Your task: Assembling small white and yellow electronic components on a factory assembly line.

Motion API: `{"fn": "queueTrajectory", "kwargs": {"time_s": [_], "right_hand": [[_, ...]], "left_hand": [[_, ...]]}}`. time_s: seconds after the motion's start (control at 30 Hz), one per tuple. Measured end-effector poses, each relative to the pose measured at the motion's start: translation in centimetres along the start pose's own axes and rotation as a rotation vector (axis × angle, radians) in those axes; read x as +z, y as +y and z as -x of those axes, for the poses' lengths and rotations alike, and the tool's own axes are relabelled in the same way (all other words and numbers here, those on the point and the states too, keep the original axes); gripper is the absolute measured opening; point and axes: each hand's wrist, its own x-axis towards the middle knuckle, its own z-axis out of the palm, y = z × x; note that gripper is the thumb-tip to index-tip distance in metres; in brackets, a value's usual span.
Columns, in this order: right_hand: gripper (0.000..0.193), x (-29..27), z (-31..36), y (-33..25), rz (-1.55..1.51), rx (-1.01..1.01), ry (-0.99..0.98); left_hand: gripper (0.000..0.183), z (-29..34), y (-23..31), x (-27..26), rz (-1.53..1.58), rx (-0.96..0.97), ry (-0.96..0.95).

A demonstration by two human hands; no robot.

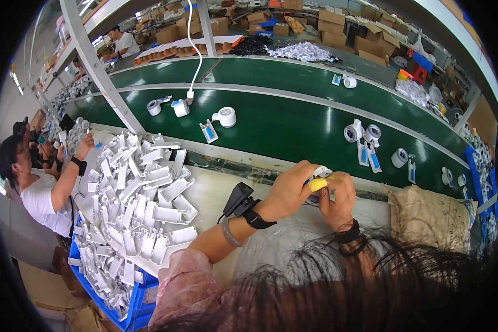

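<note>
In front of me, over the near edge of the bench, my two hands meet. My left hand [289, 191] is closed around a small white plastic part [322, 172], mostly hidden by the fingers. My right hand [339, 200] is closed too, its fingertips pinched together close against that part. A small yellow piece [317, 184] shows between the hands; whether it is a finger cover or a loose item I cannot tell. What the right fingertips grip is hidden. Left of my left forearm lies a heap of white plastic housings [144, 188].
Beyond the bench runs a green conveyor belt [282, 130] carrying several round white units with flat blue-marked tabs. A blue bin [144, 301] overflows with housings at lower left. A brown sack [426, 218] lies right. A co-worker [44, 188] sits left. A white cable [192, 55] hangs over the belt.
</note>
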Motion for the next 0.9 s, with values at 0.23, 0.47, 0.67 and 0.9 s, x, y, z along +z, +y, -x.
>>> {"fn": "queueTrajectory", "kwargs": {"time_s": [0.23, 0.47, 0.67, 0.9], "right_hand": [[0.029, 0.3, 0.1, 0.4, -0.011, 0.005, -0.040], [0.034, -0.2, 0.4, 0.8, -0.051, 0.022, -0.069], [0.039, -0.7, -0.1, 0.3, 0.046, -0.102, -0.006], [0.039, -0.4, 0.1, 0.7, 0.036, -0.115, 0.001]], "left_hand": [[0.035, 0.2, -0.3, 0.2, -0.027, -0.023, 0.085], [0.055, -0.3, -0.8, -0.7, 0.237, -0.091, -0.127], [0.078, -0.6, -0.3, -0.8, 0.218, -0.152, -0.137], [0.067, -0.1, -0.6, -0.5, 0.148, -0.012, -0.124]]}}
